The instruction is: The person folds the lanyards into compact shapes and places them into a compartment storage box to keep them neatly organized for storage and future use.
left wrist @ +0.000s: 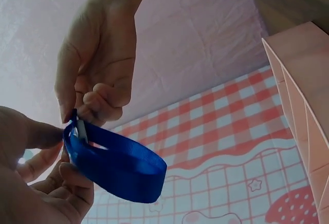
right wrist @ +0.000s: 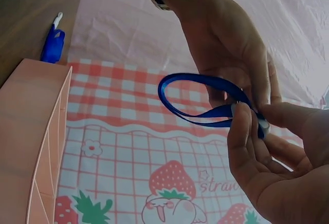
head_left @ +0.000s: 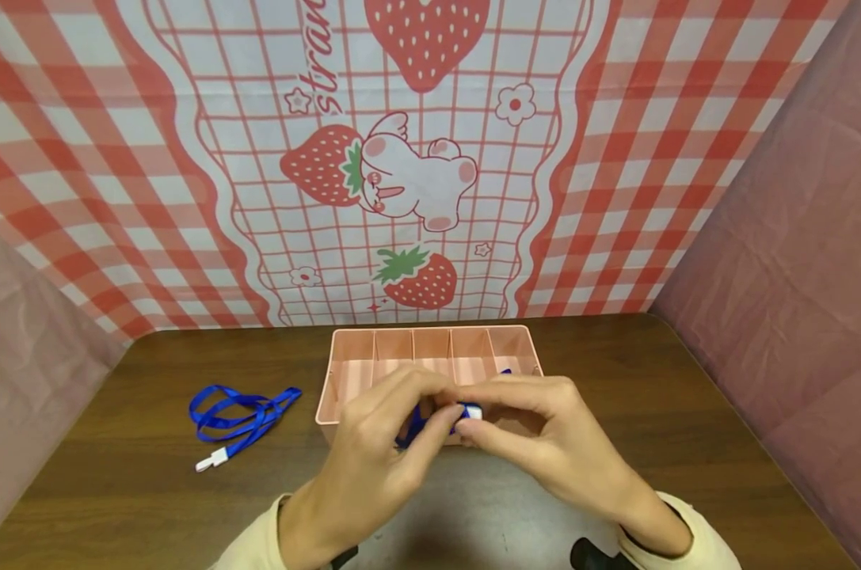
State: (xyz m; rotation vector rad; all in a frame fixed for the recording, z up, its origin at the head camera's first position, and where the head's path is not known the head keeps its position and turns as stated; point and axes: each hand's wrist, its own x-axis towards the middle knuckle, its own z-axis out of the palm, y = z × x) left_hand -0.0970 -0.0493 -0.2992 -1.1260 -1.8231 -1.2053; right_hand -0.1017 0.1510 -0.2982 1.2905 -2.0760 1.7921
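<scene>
Both hands meet over the front of a pink divided box, holding a blue lanyard folded into a loop. My left hand pinches the bundle from the left, thumb and fingers curled on it. From the right, my right hand pinches it near its white clip. In the right wrist view the lanyard's loop sticks out beyond the fingers, which partly hide the clip. A second blue lanyard lies loosely coiled on the table at left, its white clip pointing toward the front.
The pink box stands at the table's middle, with several compartments side by side. A bit of blue shows in its rightmost compartment. The brown table meets a strawberry-print cloth behind and a pink cloth at right.
</scene>
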